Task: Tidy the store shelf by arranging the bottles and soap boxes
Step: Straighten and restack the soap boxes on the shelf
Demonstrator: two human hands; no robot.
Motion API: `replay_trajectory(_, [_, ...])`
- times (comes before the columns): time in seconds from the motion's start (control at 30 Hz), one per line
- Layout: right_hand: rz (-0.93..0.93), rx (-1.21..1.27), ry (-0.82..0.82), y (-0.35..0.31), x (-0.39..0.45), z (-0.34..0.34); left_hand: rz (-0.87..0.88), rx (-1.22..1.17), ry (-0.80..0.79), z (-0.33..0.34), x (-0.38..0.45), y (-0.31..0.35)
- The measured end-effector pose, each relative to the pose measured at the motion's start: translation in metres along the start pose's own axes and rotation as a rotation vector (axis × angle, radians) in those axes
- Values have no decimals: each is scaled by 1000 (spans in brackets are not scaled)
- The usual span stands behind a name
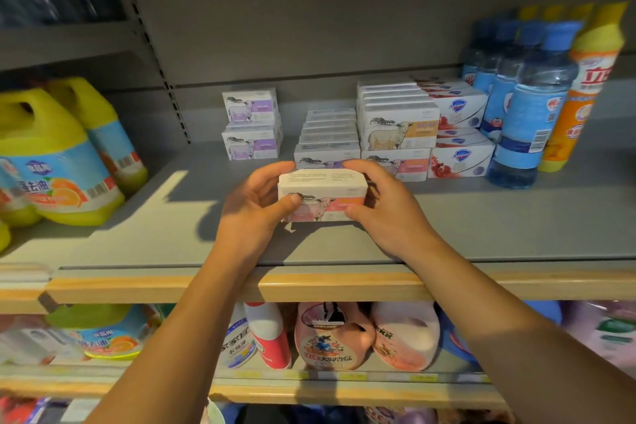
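Both hands hold one white soap box with a sheep picture and pink label [321,194] just above the grey shelf [481,217]. My left hand [256,206] grips its left end, thumb on the front. My right hand [382,203] grips its right end. Behind it stand rows of similar sheep soap boxes [397,129], two stacked purple-label boxes [251,124] at the back left, and red-and-white soap boxes [459,134]. Blue bottles [530,103] stand at the right.
Yellow detergent jugs [58,162] fill the shelf's left side. A tall yellow-orange bottle [585,86] stands at the far right. The lower shelf holds pink jugs [330,337] and other bottles. A wooden rail [330,282] edges the shelf front.
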State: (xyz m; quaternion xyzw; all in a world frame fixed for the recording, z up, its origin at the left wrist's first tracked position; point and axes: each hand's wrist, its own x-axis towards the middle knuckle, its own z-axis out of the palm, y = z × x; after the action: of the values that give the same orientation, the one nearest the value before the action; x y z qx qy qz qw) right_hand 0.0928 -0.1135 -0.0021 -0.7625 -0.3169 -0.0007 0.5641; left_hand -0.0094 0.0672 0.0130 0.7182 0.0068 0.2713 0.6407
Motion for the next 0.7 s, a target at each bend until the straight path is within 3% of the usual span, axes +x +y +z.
replay_trajectory(0.17, [-11, 47, 14, 0, 1, -2, -13, 34, 35, 0, 2, -2])
replay_trajectory(0.3, [-41, 54, -2, -2, -1, -2, 49, 547, 4, -1, 7, 0])
replay_trajectory(0.43, [-67, 49, -10, -8, 2, -3, 122, 697, -98, -12, 14, 11])
replay_trajectory(0.6, [-52, -475, -134, -2, 8, -26, 215, 956, 55, -27, 35, 21])
replay_trajectory(0.7, [14, -698, -226, 8, 3, -37, 244, 978, 97, -29, 55, 25])
